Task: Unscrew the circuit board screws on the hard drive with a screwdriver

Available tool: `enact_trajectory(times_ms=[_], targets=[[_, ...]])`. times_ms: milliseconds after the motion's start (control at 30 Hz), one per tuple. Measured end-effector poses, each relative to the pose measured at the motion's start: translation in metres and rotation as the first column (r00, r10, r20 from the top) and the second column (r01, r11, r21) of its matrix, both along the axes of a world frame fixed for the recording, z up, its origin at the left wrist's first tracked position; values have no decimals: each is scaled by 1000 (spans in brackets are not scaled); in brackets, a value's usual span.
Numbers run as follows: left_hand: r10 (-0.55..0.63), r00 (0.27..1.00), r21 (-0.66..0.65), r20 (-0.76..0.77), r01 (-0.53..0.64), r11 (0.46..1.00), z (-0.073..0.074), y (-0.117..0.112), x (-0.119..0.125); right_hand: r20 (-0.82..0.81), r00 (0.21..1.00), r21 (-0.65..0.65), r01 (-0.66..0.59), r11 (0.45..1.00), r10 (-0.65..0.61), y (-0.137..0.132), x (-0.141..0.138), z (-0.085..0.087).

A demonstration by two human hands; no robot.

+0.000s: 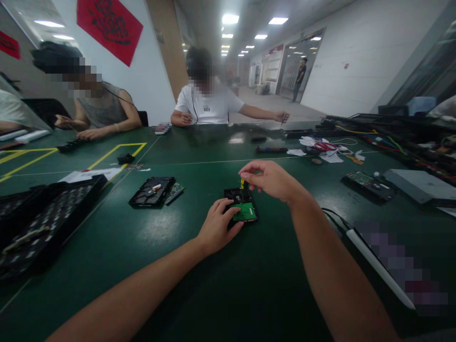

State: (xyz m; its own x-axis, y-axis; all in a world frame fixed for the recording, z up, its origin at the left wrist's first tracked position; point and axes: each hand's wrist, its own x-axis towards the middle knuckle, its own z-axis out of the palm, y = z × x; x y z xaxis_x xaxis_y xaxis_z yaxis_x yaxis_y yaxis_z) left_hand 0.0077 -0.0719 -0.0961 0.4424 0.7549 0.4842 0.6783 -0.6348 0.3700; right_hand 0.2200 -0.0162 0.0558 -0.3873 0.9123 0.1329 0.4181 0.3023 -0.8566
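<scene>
Right hand (268, 179), upright screwdriver (242, 184), tip down

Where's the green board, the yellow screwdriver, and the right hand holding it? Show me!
Green board (247, 212): head view, middle of its green face.
Yellow screwdriver (242, 183): head view, yellow part of its handle.
Right hand (268, 178): head view, middle of the hand.

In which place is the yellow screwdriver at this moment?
In the head view, the yellow screwdriver is just right of centre, roughly upright in the right hand, over the hard drive with the green circuit board, which the left hand touches.
</scene>
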Motion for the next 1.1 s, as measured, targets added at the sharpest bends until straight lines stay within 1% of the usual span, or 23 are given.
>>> enact_trajectory(times_ms=[100,233,333,433,600,700,900,1033,1100], targets=[[1,1000,2,-11,-1,1000,0,0,0,6,1000,20,24,1000,-24,1,0,-3],[3,1000,3,-3,-3,1000,0,1,0,-38,998,-4,48,999,-48,2,1,-5],[-2,1000,10,-5,2,1000,-1,1,-1,-72,997,-13,17,1000,-18,3,1,-5],[-6,1000,11,-14,6,1000,-1,1,-1,-80,997,-21,15,1000,-16,4,1,-6],[-10,1000,17,-2,10,1000,0,1,-1,-77,997,-2,-23,1000,23,2,2,-2],[-11,1000,16,-2,11,1000,0,1,0,-51,998,1,-24,1000,24,-1,2,0],[-4,1000,12,-20,4,1000,0,1,-1,-92,995,-53,-37,998,32,0,-2,0],[-3,1000,13,-6,3,1000,0,0,0,-47,998,2,-31,1000,31,1,-2,-2],[-1,1000,9,-10,1,1000,0,0,0,-8,1000,35,-4,999,5,2,0,-2]])
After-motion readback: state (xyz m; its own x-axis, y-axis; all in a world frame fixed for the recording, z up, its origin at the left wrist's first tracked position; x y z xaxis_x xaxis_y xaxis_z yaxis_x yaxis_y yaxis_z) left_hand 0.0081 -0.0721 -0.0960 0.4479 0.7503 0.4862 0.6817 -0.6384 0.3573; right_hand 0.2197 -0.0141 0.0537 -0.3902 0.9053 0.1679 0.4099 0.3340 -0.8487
